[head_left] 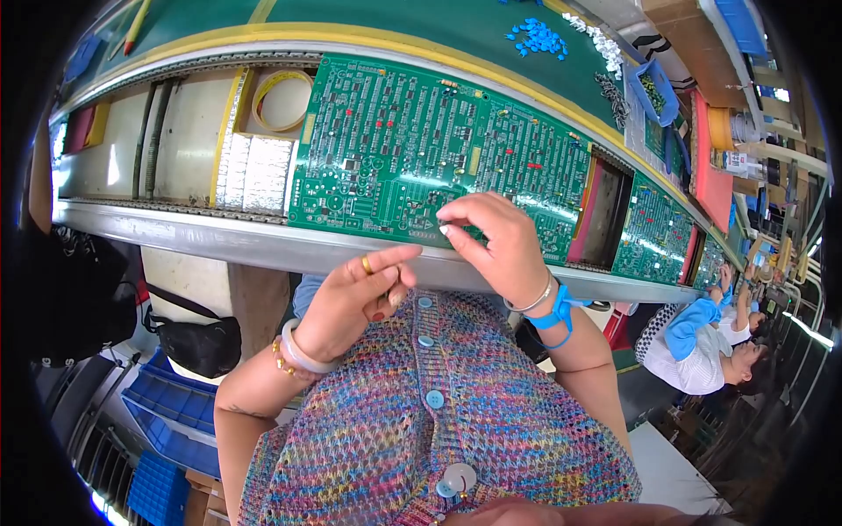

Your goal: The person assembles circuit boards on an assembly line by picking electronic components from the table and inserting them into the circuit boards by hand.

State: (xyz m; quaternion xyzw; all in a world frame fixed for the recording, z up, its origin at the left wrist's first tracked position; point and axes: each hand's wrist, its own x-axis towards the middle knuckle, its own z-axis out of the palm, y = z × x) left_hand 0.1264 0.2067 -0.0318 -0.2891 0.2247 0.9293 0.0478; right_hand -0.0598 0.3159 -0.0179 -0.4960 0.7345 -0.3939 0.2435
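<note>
A large green circuit board (pixel 412 149) lies on the rail track in front of me, dotted with small chips and a few red parts. Over its near edge my right hand (pixel 495 241) pinches thumb and forefinger together; something small and dark shows at the tips, too small to name. My left hand (pixel 355 298) hovers just in front of the metal rail, its forefinger stretched toward the right and the other fingers curled in. A small reddish-brown spot shows among those curled fingers, but what they hold is hidden.
A tape roll (pixel 282 100) lies left of the board. Farther right along the track sits another circuit board (pixel 653 230). Blue parts (pixel 537 37) and white parts (pixel 596 42) lie on the green bench, near a blue bin (pixel 653 92). A co-worker (pixel 702 346) is at the right.
</note>
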